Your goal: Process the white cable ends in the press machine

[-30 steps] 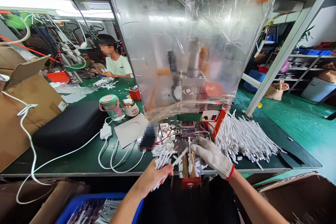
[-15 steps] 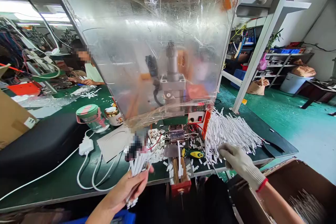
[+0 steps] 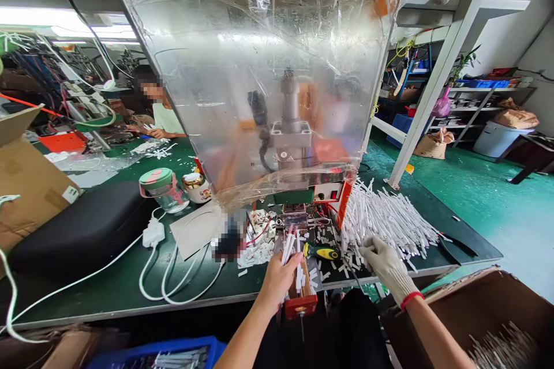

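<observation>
My bare left hand (image 3: 279, 277) is closed round a small bundle of thin white strips (image 3: 289, 244), held upright at the left of a narrow wooden guide with a red end block (image 3: 302, 307). One white strip (image 3: 299, 279) lies along that guide, in front of the press's metal die block (image 3: 295, 218). At the near edge of a big pile of white strips (image 3: 389, 219), my right hand (image 3: 385, 265) wears a white knitted glove with a red cuff. Its fingers are curled together; whatever they may hold is too small to make out.
A hazy plastic-covered shield (image 3: 268, 69) hangs before the press. A yellow-and-black screwdriver handle (image 3: 322, 252) lies amid white scraps. Left are a jar (image 3: 163, 190), a cup (image 3: 197, 187) and a white cable (image 3: 153, 233). A cardboard box (image 3: 489, 282) stands lower right. Another person sits behind at left.
My left hand has moved right with its bundle of strips, from over the table's front edge to the wooden guide. My gloved right hand stays by the pile. The view has shifted slightly.
</observation>
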A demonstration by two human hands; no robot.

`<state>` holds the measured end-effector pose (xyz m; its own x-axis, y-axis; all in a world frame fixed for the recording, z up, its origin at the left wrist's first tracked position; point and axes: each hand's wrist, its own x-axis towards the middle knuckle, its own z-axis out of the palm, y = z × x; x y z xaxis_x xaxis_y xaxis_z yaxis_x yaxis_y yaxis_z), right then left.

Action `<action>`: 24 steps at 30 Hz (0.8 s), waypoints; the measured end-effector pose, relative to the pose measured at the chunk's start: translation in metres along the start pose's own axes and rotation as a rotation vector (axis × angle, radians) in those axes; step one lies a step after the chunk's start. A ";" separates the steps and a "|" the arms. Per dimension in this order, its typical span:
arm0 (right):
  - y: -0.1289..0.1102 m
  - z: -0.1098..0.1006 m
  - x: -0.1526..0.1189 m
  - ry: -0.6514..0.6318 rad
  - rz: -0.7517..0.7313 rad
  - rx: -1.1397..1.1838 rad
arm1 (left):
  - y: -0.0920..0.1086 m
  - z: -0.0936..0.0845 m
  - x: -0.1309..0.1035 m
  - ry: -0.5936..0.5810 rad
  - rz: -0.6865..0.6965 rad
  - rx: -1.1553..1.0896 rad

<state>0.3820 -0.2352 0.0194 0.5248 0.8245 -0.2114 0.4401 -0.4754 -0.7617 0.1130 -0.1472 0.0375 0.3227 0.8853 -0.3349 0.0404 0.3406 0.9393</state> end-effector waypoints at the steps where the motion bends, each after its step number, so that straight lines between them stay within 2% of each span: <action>1: 0.000 0.002 -0.005 -0.018 -0.004 0.114 | 0.001 -0.003 0.000 0.002 -0.005 -0.007; 3: -0.007 0.010 -0.019 -0.106 -0.034 0.305 | 0.001 -0.012 0.000 -0.012 -0.025 -0.046; 5: -0.021 0.022 -0.036 -0.263 -0.067 0.427 | -0.002 -0.023 -0.002 -0.029 -0.044 -0.112; 7: -0.041 0.039 -0.050 -0.427 -0.092 0.495 | -0.006 -0.032 -0.006 -0.025 -0.041 -0.176; 9: -0.061 0.058 -0.055 -0.519 -0.097 0.519 | -0.010 -0.040 -0.011 0.002 -0.024 -0.210; 12: -0.084 0.086 -0.049 -0.518 -0.078 0.531 | -0.014 -0.051 -0.020 0.025 -0.010 -0.232; 15: -0.094 0.106 -0.036 -0.504 -0.008 0.591 | -0.017 -0.062 -0.027 0.044 -0.014 -0.248; 19: -0.095 0.116 -0.026 -0.518 0.075 0.646 | -0.022 -0.072 -0.033 0.058 -0.020 -0.235; 24: -0.091 0.122 -0.024 -0.512 0.063 0.702 | -0.027 -0.074 -0.033 0.052 -0.020 -0.231</action>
<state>0.2403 -0.1740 0.0187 0.0665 0.9199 -0.3865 -0.2181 -0.3646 -0.9053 0.0311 -0.1626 0.0175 0.2746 0.8908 -0.3621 -0.1727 0.4162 0.8927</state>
